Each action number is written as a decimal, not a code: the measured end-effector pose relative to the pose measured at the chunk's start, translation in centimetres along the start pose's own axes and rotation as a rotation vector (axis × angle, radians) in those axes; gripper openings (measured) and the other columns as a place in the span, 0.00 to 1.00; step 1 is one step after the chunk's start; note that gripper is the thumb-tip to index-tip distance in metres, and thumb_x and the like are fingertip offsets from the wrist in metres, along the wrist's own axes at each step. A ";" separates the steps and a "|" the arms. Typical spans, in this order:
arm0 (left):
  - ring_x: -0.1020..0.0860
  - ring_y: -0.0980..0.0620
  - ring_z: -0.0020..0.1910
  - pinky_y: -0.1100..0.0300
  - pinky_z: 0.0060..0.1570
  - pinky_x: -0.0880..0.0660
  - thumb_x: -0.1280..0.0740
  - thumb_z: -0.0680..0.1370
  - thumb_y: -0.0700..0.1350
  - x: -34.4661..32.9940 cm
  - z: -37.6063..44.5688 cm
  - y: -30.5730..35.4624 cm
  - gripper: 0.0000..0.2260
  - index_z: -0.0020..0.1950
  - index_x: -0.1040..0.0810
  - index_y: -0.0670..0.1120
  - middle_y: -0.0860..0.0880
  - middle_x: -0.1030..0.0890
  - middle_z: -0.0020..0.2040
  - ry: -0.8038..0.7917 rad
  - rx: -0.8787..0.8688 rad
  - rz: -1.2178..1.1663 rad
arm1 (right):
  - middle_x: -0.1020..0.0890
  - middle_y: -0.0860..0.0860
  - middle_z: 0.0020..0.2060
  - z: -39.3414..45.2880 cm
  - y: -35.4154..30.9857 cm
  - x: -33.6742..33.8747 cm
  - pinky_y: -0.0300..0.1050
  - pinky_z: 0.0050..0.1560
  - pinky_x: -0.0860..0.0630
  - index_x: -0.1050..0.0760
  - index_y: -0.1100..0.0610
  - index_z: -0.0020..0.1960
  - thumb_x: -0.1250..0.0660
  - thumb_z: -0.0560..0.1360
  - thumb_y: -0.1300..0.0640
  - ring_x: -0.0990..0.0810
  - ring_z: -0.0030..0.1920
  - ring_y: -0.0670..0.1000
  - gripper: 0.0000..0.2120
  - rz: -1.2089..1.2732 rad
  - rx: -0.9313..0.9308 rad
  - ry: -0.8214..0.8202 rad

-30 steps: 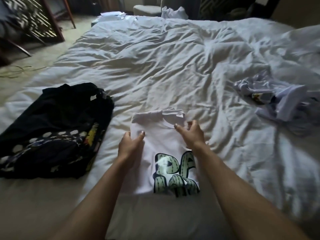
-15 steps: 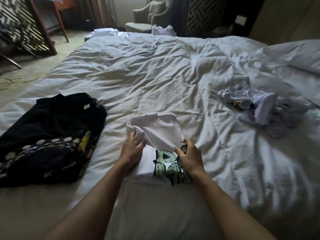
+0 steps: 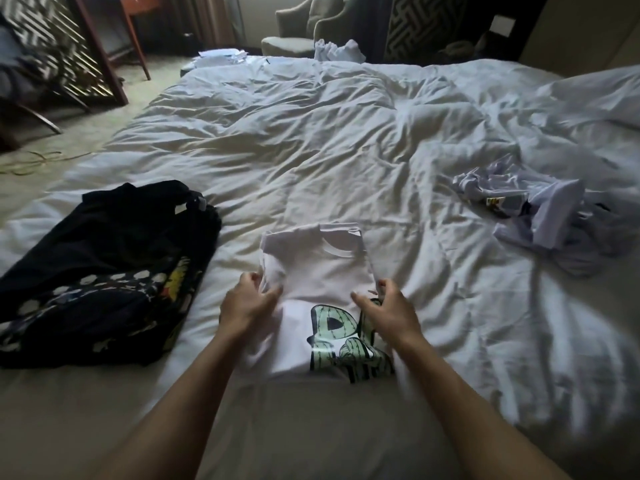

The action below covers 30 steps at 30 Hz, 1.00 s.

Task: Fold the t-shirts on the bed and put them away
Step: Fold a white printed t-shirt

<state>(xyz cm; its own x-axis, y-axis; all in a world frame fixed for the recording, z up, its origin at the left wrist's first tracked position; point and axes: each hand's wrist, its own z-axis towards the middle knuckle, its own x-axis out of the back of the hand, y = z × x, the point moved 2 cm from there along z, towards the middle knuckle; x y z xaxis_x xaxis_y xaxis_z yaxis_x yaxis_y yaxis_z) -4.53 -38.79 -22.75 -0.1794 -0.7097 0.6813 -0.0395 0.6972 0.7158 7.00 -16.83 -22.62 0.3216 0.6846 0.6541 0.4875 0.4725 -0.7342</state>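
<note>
— Hands first: what do they have?

— Left hand (image 3: 247,303) pinches the left edge of the white t-shirt (image 3: 322,268), fingers curled into a bunched fold of cloth. Right hand (image 3: 388,306) grips the right edge, thumb on top, fingers tucked under the fabric.

— Where does the shirt lie?

— On the bed (image 3: 311,150), at its near edge, narrowed to a strip, collar pointing away, green lettering toward the person.

— Anything else on the bed?

— Black clothes (image 3: 104,271), folded, left of the white shirt and just apart from it. Crumpled pile of white shirts (image 3: 540,216) well to its right. Armchair (image 3: 308,29) beyond the bed's far side.
</note>
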 end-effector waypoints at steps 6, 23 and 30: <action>0.36 0.50 0.24 0.58 0.27 0.40 0.25 0.70 0.60 -0.1 7.1 2.3 0.24 0.28 0.33 0.46 0.53 0.34 0.22 -0.034 0.113 -0.441 | 0.23 0.54 0.59 7.5 -3.1 1.2 0.54 0.51 0.19 0.30 0.62 0.67 0.25 0.71 0.44 0.22 0.57 0.55 0.33 0.335 -0.088 -0.063; 0.37 0.38 0.72 0.45 0.68 0.37 0.36 0.78 0.58 -4.2 9.7 8.3 0.30 0.77 0.39 0.49 0.40 0.37 0.75 0.121 -0.294 0.394 | 0.38 0.60 0.74 11.1 -5.4 -1.0 0.52 0.69 0.35 0.48 0.58 0.79 0.39 0.77 0.37 0.36 0.71 0.60 0.40 -0.335 0.258 0.113; 0.31 0.39 0.71 0.44 0.62 0.29 0.51 0.76 0.63 -3.9 -1.5 3.7 0.29 0.70 0.26 0.51 0.43 0.28 0.72 -0.026 -0.453 0.647 | 0.22 0.60 0.63 0.6 -2.0 -3.7 0.58 0.63 0.26 0.23 0.60 0.65 0.47 0.71 0.41 0.23 0.64 0.61 0.33 -0.615 0.409 0.094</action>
<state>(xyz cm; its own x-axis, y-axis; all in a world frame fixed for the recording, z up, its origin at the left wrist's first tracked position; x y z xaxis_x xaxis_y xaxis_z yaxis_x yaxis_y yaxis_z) -2.49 -33.57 -22.57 -0.0531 -0.1709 0.9839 0.4841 0.8573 0.1751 4.35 -19.95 -23.66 0.1647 0.1883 0.9682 0.2665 0.9366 -0.2275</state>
